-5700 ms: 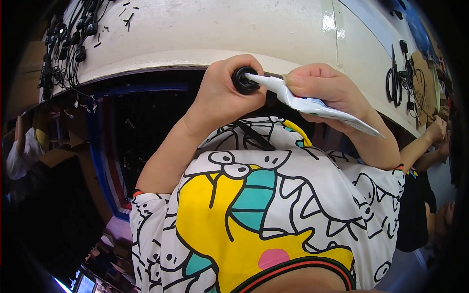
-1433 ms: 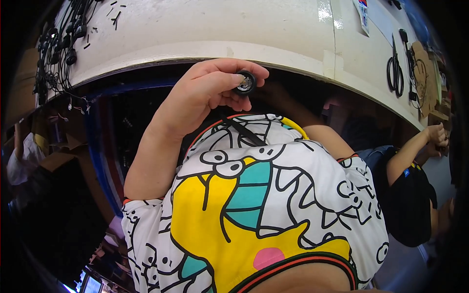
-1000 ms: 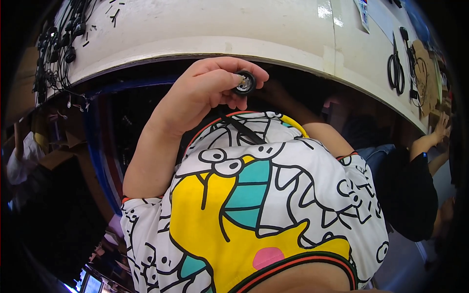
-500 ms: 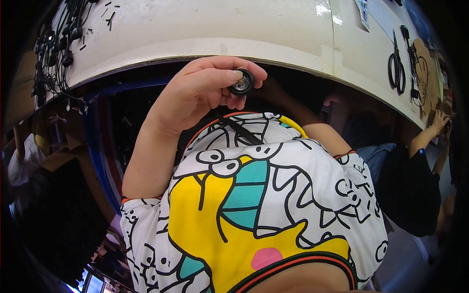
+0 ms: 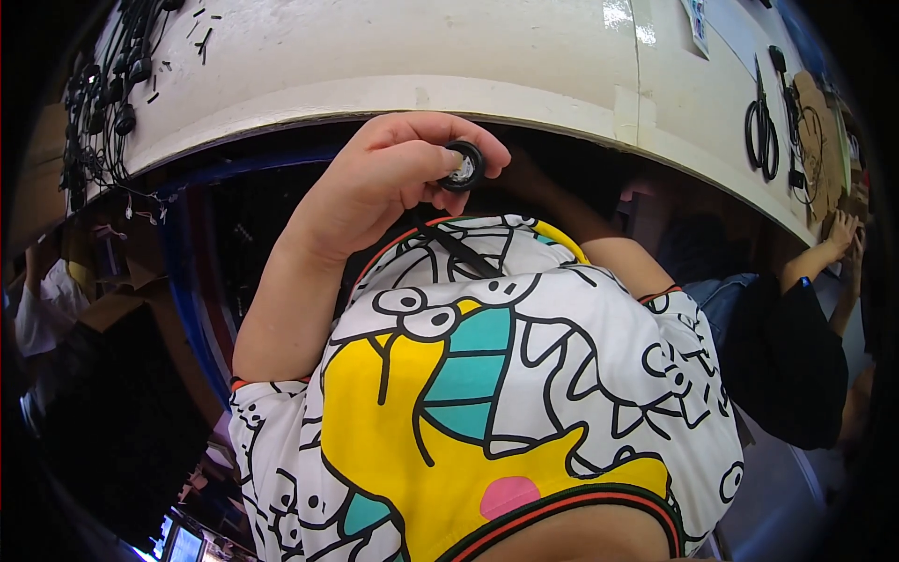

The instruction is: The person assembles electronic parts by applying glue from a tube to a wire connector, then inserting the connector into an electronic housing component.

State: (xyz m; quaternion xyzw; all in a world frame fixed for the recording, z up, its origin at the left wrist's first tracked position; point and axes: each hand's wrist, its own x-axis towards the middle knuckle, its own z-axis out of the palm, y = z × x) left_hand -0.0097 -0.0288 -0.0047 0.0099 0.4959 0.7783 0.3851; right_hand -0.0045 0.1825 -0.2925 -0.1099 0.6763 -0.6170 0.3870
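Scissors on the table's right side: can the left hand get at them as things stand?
Probably not: the left hand is shut on a small black round part, and the scissors lie far across the white table.

A small black ring (image 5: 464,166) with a pale, glinting centre is pinched at the fingertips of the left hand (image 5: 389,183), its round face turned upward. It sits just below the white table (image 5: 375,56) edge, above the printed shirt.

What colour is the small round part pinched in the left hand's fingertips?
The small round ring-shaped part is black with a pale centre, held by the left hand; the head view shows it.
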